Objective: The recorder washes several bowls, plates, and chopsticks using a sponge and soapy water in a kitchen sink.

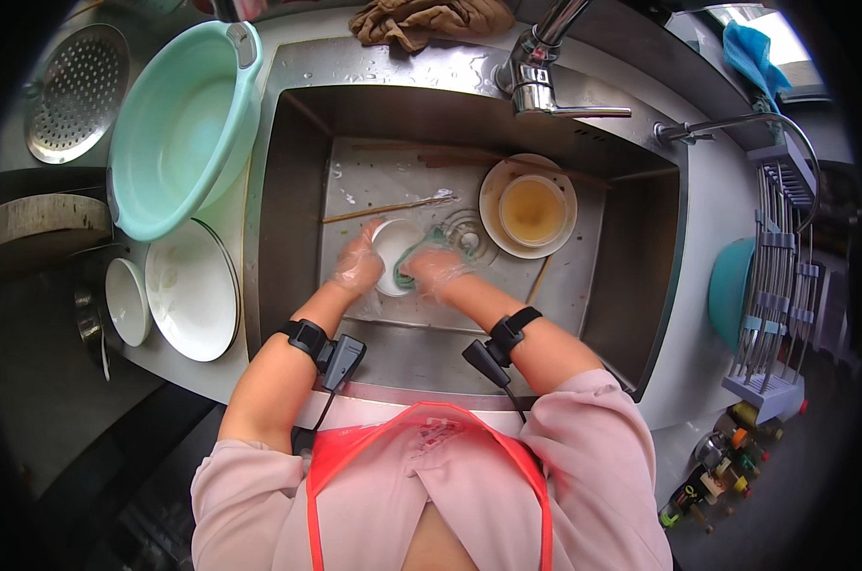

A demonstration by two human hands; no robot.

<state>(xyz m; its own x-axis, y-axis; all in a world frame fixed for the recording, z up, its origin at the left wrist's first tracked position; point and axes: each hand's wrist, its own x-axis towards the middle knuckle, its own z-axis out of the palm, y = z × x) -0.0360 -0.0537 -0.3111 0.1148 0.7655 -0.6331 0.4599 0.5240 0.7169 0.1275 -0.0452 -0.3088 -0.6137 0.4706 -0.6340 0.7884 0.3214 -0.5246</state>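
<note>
In the steel sink, my left hand, in a clear plastic glove, grips the left rim of a white bowl. My right hand, gloved the same way, presses a green scrubbing cloth against the bowl's right side; its fingers are partly hidden. The drain strainer lies just beyond my right hand. To the right, a bowl of yellowish liquid sits in a larger white bowl. Chopsticks lie scattered over the sink floor.
A chrome faucet rises behind the sink, near a brown cloth. On the left counter are a mint-green basin, stacked white plates and a white bowl. A metal rack and several bottles stand right.
</note>
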